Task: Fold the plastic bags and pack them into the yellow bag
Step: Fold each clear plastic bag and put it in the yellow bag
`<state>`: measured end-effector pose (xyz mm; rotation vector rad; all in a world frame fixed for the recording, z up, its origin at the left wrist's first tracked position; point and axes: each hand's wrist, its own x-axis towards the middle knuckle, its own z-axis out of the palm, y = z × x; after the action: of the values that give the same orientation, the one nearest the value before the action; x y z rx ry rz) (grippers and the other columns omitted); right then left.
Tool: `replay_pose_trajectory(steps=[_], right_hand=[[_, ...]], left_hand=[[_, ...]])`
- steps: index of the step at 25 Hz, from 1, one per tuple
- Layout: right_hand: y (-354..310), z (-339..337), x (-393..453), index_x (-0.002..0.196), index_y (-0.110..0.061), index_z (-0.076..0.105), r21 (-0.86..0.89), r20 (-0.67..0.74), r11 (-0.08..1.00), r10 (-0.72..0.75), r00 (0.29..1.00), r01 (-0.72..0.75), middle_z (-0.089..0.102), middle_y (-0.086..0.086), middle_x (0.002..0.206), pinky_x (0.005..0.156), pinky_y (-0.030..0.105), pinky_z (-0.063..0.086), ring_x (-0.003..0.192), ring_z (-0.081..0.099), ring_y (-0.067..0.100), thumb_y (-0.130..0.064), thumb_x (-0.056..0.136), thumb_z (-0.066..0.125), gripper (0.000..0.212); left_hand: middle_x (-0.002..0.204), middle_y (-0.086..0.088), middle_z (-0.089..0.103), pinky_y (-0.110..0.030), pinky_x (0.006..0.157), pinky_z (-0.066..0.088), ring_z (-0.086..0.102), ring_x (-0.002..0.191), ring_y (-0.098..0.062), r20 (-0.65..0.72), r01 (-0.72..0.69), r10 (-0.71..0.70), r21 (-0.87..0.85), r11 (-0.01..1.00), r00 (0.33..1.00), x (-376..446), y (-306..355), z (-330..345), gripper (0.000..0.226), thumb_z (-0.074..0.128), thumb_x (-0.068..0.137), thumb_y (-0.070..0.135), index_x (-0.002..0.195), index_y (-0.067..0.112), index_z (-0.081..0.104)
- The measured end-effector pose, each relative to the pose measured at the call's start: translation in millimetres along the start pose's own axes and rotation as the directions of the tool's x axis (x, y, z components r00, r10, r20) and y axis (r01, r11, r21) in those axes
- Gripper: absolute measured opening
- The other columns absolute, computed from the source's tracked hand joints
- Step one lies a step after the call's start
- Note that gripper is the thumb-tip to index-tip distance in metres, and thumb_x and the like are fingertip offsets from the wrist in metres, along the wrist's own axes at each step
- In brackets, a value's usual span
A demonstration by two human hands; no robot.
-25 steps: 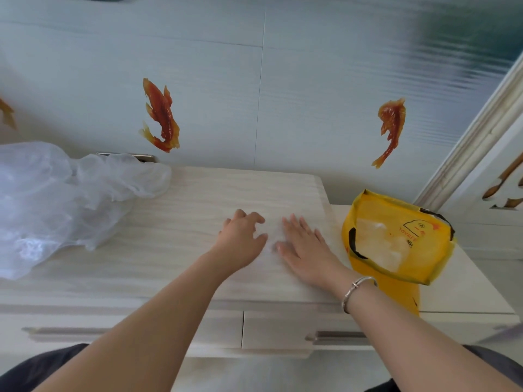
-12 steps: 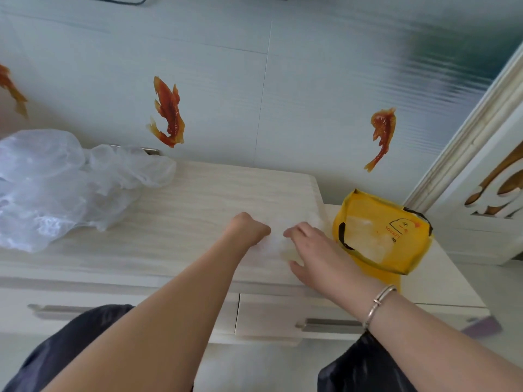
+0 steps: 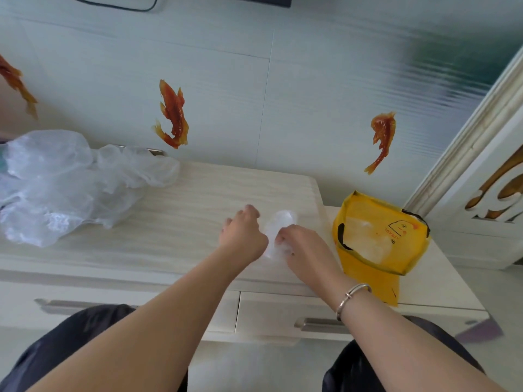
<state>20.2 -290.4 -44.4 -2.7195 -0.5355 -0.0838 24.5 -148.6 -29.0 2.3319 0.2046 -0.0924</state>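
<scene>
Both hands, left hand (image 3: 243, 236) and right hand (image 3: 304, 247), pinch a small folded bag (image 3: 278, 233) on the cabinet top (image 3: 181, 222), close beside the yellow bag (image 3: 407, 250). Risk: slippery film may spring open if either pinch loosens. Loose bags (image 3: 65, 182) wait at left.

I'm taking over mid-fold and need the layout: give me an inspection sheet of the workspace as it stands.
Surface: pale wood-grain cabinet top, with a lower white side unit to its right.
Job's things: small folded clear plastic bag between both hands; heap of unfolded clear plastic bags at far left; open yellow bag on the side unit, clear plastic already inside.
Clutter: nothing seen.
Hands: left hand and right hand both pinch the folded bag.
Cables: black cable on the wall, top edge.
Surroundings: tiled wall with fish stickers; drawer handles below.
</scene>
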Motion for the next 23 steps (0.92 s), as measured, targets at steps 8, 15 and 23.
replay_pose_trajectory(steps=[8,15,23], right_hand=[[24.4,4.8,0.5,0.098,-0.024,0.070,0.020,0.085,0.996,-0.086,0.993,0.085,0.056,-0.007,0.096,0.080,0.025,0.045,0.096,0.052,0.013,-0.012,0.081,0.066,0.022],[35.3,-0.1,11.0,0.101,-0.019,0.069,0.347,0.145,0.904,0.211,0.967,-0.249,0.068,-0.006,0.095,0.076,0.030,0.048,0.090,0.062,0.015,-0.028,0.087,0.065,0.017],[31.4,-2.0,25.5,0.078,-0.009,0.059,0.449,0.262,0.798,0.312,0.913,-0.401,0.053,0.001,0.072,0.062,0.027,0.036,0.068,0.048,0.014,-0.041,0.092,0.058,0.035]], left_hand=[[0.117,-0.002,0.051,-0.032,0.090,0.041,0.046,0.110,-0.023,0.212,-0.365,0.329,0.164,0.917,0.920,3.5,-24.0,24.5,0.041,0.057,0.075,0.007,0.114,0.014,0.051],[0.097,0.005,0.054,-0.020,0.066,0.040,0.053,0.087,-0.013,0.242,-0.249,0.232,0.041,0.968,0.942,17.6,-23.2,15.2,0.033,0.076,0.075,0.024,0.099,0.017,0.054],[0.058,0.003,0.038,-0.021,0.049,0.027,0.035,0.054,-0.009,0.252,-0.154,0.153,-0.015,0.988,0.956,29.8,-19.8,8.2,0.035,0.064,0.088,0.025,0.058,0.015,0.048]])
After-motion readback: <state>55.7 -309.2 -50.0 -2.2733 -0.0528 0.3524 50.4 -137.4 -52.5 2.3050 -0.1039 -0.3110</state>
